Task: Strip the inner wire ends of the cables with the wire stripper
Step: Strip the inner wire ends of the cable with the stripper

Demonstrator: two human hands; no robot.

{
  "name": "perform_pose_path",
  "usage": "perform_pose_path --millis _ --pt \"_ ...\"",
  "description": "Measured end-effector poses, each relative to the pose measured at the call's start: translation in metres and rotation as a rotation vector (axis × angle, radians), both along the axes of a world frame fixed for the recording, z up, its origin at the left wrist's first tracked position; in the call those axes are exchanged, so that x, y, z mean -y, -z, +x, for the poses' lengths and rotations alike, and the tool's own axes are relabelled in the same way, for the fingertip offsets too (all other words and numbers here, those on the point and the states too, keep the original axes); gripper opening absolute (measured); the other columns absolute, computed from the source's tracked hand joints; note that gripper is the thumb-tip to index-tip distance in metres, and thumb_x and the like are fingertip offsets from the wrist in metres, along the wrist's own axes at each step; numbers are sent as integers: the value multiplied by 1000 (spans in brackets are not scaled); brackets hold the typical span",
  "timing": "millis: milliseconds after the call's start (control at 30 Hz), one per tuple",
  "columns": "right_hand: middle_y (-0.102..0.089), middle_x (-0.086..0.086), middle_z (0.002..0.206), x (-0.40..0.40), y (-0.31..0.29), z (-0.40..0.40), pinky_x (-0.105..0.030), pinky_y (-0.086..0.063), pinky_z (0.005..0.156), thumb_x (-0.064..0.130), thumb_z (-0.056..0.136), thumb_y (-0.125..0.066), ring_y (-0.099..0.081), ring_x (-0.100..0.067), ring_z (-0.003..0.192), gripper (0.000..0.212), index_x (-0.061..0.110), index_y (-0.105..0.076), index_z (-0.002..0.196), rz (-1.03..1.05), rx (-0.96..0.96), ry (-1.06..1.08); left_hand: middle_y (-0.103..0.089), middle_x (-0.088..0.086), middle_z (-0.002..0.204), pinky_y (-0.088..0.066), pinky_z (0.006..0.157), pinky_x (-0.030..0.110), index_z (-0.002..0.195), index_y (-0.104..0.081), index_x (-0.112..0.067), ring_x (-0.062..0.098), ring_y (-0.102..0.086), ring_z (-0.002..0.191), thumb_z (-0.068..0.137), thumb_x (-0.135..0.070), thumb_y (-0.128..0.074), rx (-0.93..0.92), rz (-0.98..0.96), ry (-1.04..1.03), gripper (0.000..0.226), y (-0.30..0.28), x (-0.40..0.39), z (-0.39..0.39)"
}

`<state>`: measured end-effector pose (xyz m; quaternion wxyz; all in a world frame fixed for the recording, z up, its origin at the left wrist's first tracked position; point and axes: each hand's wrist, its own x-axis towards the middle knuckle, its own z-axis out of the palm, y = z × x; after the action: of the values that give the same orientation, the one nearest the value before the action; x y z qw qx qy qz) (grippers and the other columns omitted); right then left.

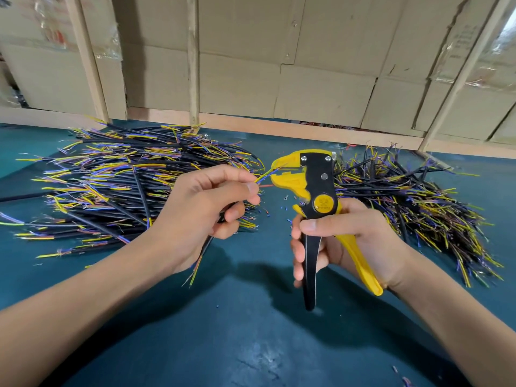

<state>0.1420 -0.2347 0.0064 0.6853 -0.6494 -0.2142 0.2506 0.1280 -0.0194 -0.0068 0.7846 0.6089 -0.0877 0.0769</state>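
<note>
Fingers (252, 188) of your left hand (195, 216) pinch the coloured wire ends (265, 176) of one black cable (206, 244), feeding them into the yellow head of the wire stripper (312, 196).

Your right hand (346, 241) wraps both handles of the stripper, thumb across the black one, the handles still spread apart, the tool upright above the middle of the worktop (237, 331). That worktop is dark teal and scuffed, with tiny snippets of insulation (284, 208) scattered under the tool. One pile of cables (125, 180) lies toward its far left, another pile (413, 196) toward its far right edge. Behind the far edge stands a wall of cardboard sheets (279, 65) in a pale wooden frame (192, 60).
</note>
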Motion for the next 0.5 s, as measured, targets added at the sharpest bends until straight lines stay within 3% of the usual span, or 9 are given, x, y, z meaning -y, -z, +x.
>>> perform_pose_path --millis 167,500 --pt "-62 -27 68 2 0 2 -39 -57 53 8 77 -64 -66 -42 56 12 -4 -68 79 -39 24 39 -64 11 72 -22 42 17 85 -71 -6 11 -37 46 88 0 -66 -15 -7 -47 7 -1 -1 1" --pt "-63 -28 71 0 2 2 -41 -59 57 10 77 -67 -67 -42 58 13 -2 -69 80 -80 20 18 -63 5 70 -24 38 16 81 -74 -8 9 -35 45 88 -10 -70 9 -6 -76 9 -1 2 0"
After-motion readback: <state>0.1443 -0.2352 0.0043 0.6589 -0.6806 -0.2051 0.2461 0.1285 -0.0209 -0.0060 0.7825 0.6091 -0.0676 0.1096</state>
